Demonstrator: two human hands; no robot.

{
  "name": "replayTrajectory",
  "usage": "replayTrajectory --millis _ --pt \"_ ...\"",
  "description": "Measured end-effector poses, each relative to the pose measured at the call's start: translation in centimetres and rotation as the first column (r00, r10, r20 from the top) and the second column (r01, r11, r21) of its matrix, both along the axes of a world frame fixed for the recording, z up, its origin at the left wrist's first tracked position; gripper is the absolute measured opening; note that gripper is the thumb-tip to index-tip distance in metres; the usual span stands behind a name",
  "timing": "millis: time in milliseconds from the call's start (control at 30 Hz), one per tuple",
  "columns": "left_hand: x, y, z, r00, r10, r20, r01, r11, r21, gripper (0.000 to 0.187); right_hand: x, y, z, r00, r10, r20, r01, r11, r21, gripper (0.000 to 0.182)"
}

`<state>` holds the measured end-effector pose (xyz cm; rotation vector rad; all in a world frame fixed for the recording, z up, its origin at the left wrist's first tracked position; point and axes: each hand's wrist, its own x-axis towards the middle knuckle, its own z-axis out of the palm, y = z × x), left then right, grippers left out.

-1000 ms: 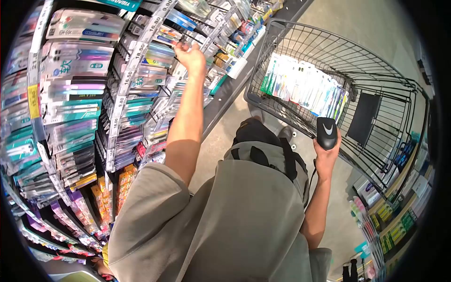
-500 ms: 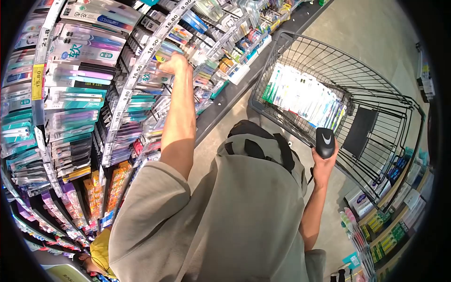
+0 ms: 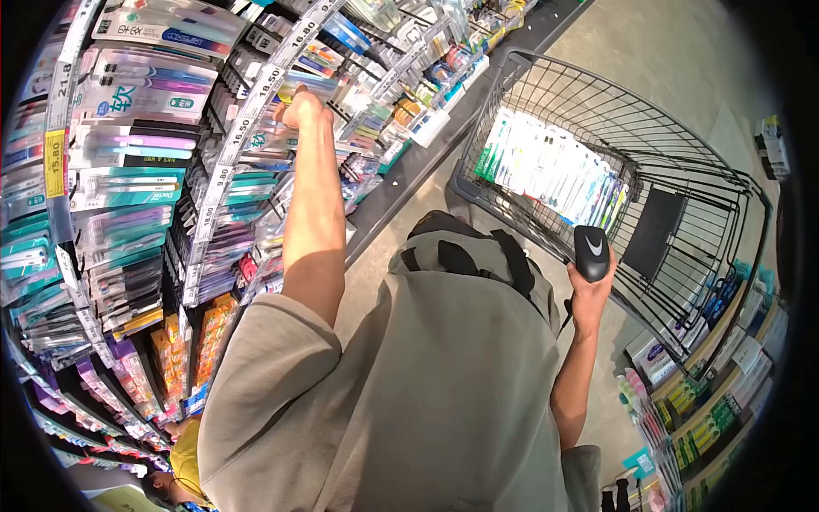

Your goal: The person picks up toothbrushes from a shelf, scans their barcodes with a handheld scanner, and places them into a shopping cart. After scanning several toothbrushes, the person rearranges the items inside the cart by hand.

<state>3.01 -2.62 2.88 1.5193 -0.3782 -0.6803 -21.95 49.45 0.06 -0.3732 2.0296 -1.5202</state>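
Observation:
My left hand point(image 3: 305, 110) reaches into the hanging display at the upper left. Its fingers are bent at a blister pack of toothbrushes point(image 3: 314, 84) and seem to grip its edge; the fingertips are partly hidden. Around it hang more toothbrush packs, behind price strips point(image 3: 242, 132). On the right, my right hand point(image 3: 590, 294) is wrapped round a black handheld barcode scanner point(image 3: 590, 253), its head pointing up, beside the shopping cart's side. A row of toothbrush packs point(image 3: 550, 166) lies inside the wire shopping cart point(image 3: 644, 111).
Toothbrush racks with price labels fill the left side. A dark shelf base point(image 3: 418, 166) runs along the aisle floor point(image 3: 661, 43). Boxed goods point(image 3: 704, 397) stand on a shelf at the lower right. A person in yellow point(image 3: 186, 461) is at the lower left.
My left hand has shifted slightly left and up, along with the view of the racks. My right hand keeps the scanner beside the cart, nearly unmoved.

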Motion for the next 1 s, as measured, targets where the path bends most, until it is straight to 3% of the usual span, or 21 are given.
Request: replayTrajectory --millis 233,300,367,433,467,533,567,600,633,700,800,900,1000 --pt "-1.0 1.9 2.0 0.998 -0.005 0.056 0.001 0.998 0.066 0.046 -0.1 -0.2 -0.2 1.0 -0.012 0.026 0.013 0.999 -0.042 0.07" --pt "-1.5 3.1 2.9 0.994 0.003 -0.113 -0.009 0.999 -0.054 0.042 -0.1 -0.1 -0.1 0.999 -0.015 0.033 0.016 0.999 -0.037 0.071" --pt "0.5 1.2 0.1 0.993 0.013 -0.12 -0.02 0.998 -0.053 0.036 -0.2 0.0 -0.3 0.999 -0.007 0.043 0.008 1.0 -0.024 0.071" --pt "1.8 0.4 -1.9 0.989 -0.106 0.098 0.112 0.992 -0.055 0.031 -0.2 -0.1 -0.4 0.999 -0.02 0.051 0.021 0.999 -0.026 0.072" --pt "2.7 -0.8 -3.0 0.994 -0.104 -0.028 0.097 0.978 -0.184 0.028 -0.1 0.0 -0.6 0.999 -0.014 0.044 0.016 0.999 -0.037 0.072" --pt "3.0 -0.6 -3.1 0.989 -0.086 0.125 0.1 0.989 -0.11 0.029 -0.4 0.3 -0.8 0.999 0.005 0.049 -0.003 1.0 -0.03 0.073" --pt "2.4 0.5 -2.6 0.986 -0.12 0.118 0.134 0.984 -0.116 0.024 -0.5 0.6 -1.5 0.999 0.002 0.047 0.0 0.998 -0.056 0.074" --pt "4.0 -1.0 -4.2 0.968 -0.236 -0.088 0.209 0.947 -0.243 0.018 -0.5 0.6 -1.5 0.999 -0.001 0.052 0.005 0.998 -0.065 0.074" --pt "3.2 0.2 -3.1 0.955 -0.271 -0.123 0.232 0.937 -0.261 0.016 -0.4 0.5 -1.4 0.998 -0.002 0.059 0.007 0.997 -0.08 0.074" --pt "4.1 0.4 -3.6 0.919 -0.386 -0.076 0.34 0.877 -0.34 0.016 -0.4 0.5 -0.9 0.999 0.005 0.05 -0.004 0.999 -0.034 0.076" --pt "4.3 1.5 -4.0 0.956 -0.292 0.009 0.279 0.904 -0.323 0.013 -0.5 0.8 -1.6 0.999 0.0 0.042 0.001 0.999 -0.041 0.08" --pt "4.5 2.2 -3.6 0.955 -0.285 -0.085 0.236 0.901 -0.363 0.015 -0.6 0.9 -1.8 0.998 0.005 0.07 -0.001 0.998 -0.059 0.082" --pt "5.0 3.3 -3.0 0.929 -0.37 -0.025 0.335 0.867 -0.368 0.015 -0.6 0.8 -1.7 0.993 0.002 0.121 0.009 0.996 -0.086 0.082"
